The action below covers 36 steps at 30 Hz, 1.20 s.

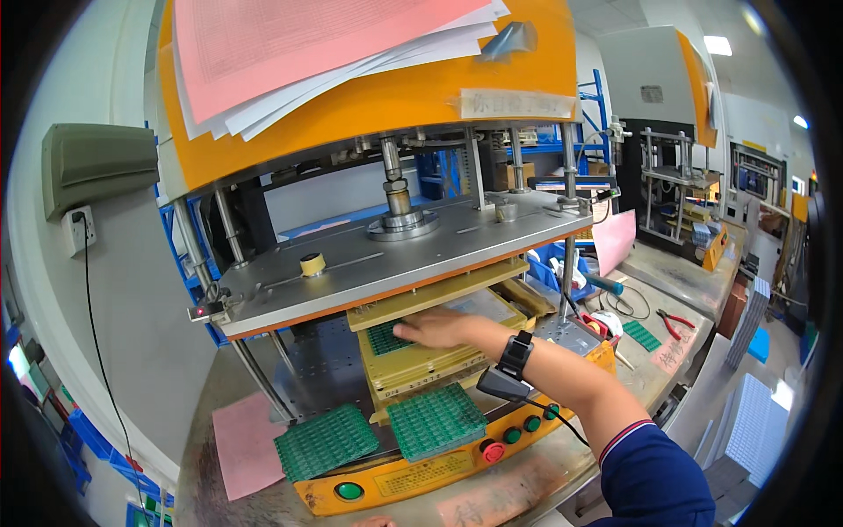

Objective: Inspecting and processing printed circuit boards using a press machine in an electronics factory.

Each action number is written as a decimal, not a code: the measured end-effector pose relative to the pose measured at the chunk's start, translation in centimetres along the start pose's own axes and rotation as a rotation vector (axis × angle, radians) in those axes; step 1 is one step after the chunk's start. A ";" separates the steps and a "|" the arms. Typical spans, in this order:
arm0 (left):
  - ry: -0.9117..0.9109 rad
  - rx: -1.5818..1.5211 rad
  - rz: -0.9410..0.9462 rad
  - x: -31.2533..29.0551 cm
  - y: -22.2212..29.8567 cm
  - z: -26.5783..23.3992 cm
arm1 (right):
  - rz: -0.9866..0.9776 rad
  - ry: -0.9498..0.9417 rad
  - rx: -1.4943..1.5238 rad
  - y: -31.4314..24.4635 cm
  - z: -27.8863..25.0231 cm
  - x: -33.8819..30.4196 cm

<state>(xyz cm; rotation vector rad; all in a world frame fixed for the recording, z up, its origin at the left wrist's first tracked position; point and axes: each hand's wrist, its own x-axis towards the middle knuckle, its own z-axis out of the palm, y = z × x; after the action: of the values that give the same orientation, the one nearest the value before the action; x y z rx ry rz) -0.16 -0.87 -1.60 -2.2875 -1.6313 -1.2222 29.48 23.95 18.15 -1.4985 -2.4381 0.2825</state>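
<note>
Under the press's point(369, 114) upper plate point(421, 250): the green panel point(384, 340) lies at the left part of the yellow fixture point(413, 364), much of it hidden by the right hand.
Right hand point(435, 328): palm down, fingers reaching left, on or just over the panel; whether it pinches an edge, I cannot tell.
Left hand: probably the sliver of skin point(376, 522) at the lower edge; its pose cannot be told.
Crush risk: the gravest, I judge; the right hand lies in the gap, so the upper plate coming down would trap it. A knocked green button point(532, 423) might be a cause, though what it does is not shown.
Seating risk: a finger dragging the panel could leave it askew, and pressing it so might bend or crack it.
Watch point(516, 354): it could catch the fixture as the arm draws out.
Front stacks: the left stack point(325, 442) and right stack point(436, 422) sit by the press's front edge; a brushing forearm could slide them.
Panel direction: it lies about flat, its visible front edge roughly following the fixture's, which rises rightward in view; the hand hides too much to tell the long axis.
</note>
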 end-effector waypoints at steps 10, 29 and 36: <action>0.015 -0.017 0.025 0.1 0.1 -0.2 | 0.088 -0.070 -0.230 0.8 1.6 0.9; 0.003 -0.014 -0.067 -0.1 0.1 0.2 | -0.074 -0.125 -0.261 0.1 2.0 -1.4; 0.032 0.021 -0.035 -0.2 -0.1 0.2 | -0.493 0.431 -0.256 -5.3 5.1 -11.7</action>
<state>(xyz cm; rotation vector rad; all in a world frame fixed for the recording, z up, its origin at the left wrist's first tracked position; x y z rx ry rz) -0.16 -0.90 -1.87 -2.2244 -1.6726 -1.2357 28.40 10.94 13.53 -0.8643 -2.4312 -0.4204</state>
